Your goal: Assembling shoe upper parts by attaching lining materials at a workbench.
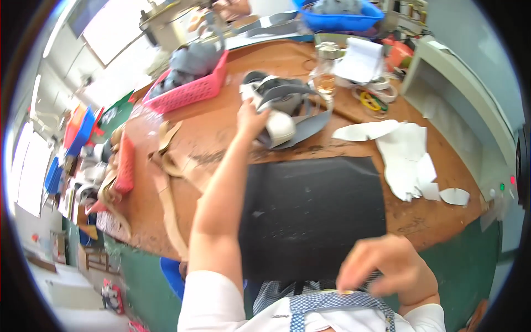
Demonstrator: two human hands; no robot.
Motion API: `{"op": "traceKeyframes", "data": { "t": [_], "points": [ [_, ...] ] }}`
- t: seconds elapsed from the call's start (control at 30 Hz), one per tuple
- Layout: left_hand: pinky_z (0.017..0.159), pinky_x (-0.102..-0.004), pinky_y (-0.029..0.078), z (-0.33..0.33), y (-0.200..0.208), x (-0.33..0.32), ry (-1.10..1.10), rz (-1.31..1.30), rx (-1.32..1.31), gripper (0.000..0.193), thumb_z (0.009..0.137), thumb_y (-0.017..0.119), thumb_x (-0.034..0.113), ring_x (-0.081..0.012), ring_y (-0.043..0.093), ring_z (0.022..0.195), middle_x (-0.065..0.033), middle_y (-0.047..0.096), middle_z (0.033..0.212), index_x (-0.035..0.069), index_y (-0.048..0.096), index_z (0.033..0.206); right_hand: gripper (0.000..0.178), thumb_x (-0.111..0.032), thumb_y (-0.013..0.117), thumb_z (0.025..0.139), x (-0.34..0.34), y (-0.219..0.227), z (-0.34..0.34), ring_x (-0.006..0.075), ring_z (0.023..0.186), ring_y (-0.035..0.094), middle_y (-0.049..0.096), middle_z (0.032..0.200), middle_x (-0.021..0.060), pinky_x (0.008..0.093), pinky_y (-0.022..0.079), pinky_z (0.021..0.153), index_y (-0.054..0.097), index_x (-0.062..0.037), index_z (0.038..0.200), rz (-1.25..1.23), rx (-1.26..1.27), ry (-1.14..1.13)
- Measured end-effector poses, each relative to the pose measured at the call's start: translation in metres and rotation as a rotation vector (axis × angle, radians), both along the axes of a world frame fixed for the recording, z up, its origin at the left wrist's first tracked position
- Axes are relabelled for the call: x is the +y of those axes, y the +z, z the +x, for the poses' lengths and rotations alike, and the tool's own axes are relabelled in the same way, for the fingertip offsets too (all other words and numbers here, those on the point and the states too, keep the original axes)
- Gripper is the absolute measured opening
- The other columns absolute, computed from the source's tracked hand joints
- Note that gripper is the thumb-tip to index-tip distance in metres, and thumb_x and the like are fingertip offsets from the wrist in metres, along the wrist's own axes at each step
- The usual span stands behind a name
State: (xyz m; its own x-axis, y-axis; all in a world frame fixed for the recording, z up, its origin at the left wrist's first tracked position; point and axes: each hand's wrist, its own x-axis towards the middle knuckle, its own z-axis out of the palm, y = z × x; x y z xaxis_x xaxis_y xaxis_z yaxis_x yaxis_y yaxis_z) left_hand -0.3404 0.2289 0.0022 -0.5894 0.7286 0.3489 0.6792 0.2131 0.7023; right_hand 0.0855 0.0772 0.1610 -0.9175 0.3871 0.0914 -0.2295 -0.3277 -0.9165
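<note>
My left hand [253, 119] stretches forward to a pile of grey and white shoe uppers [279, 127]. Its fingers close on a white part at the pile's left side; the fingertips are partly hidden. The pile also has dark grey pieces and a curved grey strip [310, 126] along its right edge. Close to my chest, my right hand [381, 263] hangs over the near right corner of a black mat [312, 216]. It is blurred, with bent fingers apart and nothing visible between them.
A pink basket [188, 88] of grey pieces stands far left, tan strips [166, 193] nearer. White cut pieces [404, 160] lie right. Behind are a glass jar [326, 69], tape rolls [381, 88] and a blue tub [340, 19]. A pale cabinet [459, 110] borders the right.
</note>
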Motion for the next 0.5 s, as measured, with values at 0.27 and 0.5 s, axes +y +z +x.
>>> {"op": "traceKeyframes", "data": {
  "t": [0.27, 0.5],
  "points": [
    [0.081, -0.0366, 0.05, 0.095, 0.107, -0.044, -0.485, 0.378, 0.446, 0.051, 0.071, 0.056, -0.012, -0.0318, 0.061, 0.093, -0.0128, 0.059, 0.095, 0.007, 0.067, 0.117, 0.088, -0.015, 0.081, 0.075, 0.142, -0.055, -0.018, 0.0368, 0.136, 0.04, 0.042, 0.145, 0.018, 0.04, 0.034, 0.113, 0.032, -0.0042, 0.147, 1.165, -0.31, -0.745],
    [0.073, -0.0326, 0.051, 0.133, 0.188, -0.098, -0.712, 0.434, 0.516, 0.054, 0.072, 0.058, -0.016, -0.0261, 0.063, 0.08, -0.013, 0.06, 0.088, 0.004, 0.065, 0.122, 0.091, -0.02, 0.086, 0.074, 0.156, -0.054, -0.082, 0.0243, 0.127, 0.048, 0.051, 0.134, 0.0136, 0.0375, 0.039, 0.108, 0.034, -0.0016, 0.146, 0.81, -0.071, -0.251]
  ]
}}
